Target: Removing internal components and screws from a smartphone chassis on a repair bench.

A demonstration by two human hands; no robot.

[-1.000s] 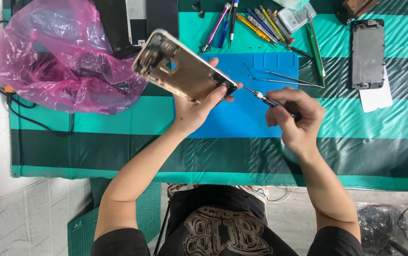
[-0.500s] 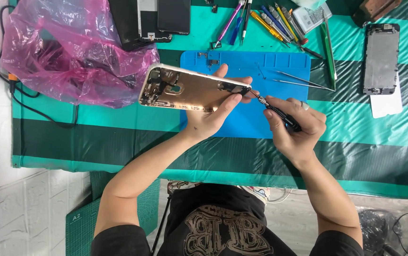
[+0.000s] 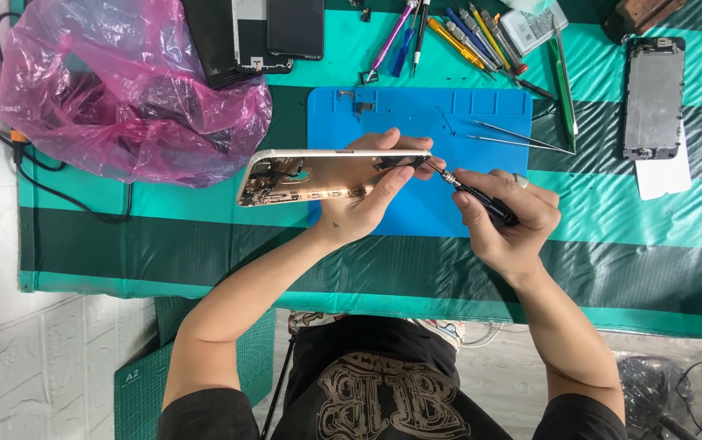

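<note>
Phone housing (image 3: 326,175) now level; screwdriver (image 3: 477,194) apparently touching.

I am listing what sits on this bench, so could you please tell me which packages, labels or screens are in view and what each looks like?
Pink plastic bag: far left, crumpled, translucent, dark contents.
Dark phone screens: top centre, flat black rectangles side by side.
Screen assembly: far right, grey rectangle lying on a white sheet.
Small pouch: top right, pale with a printed label.
</note>
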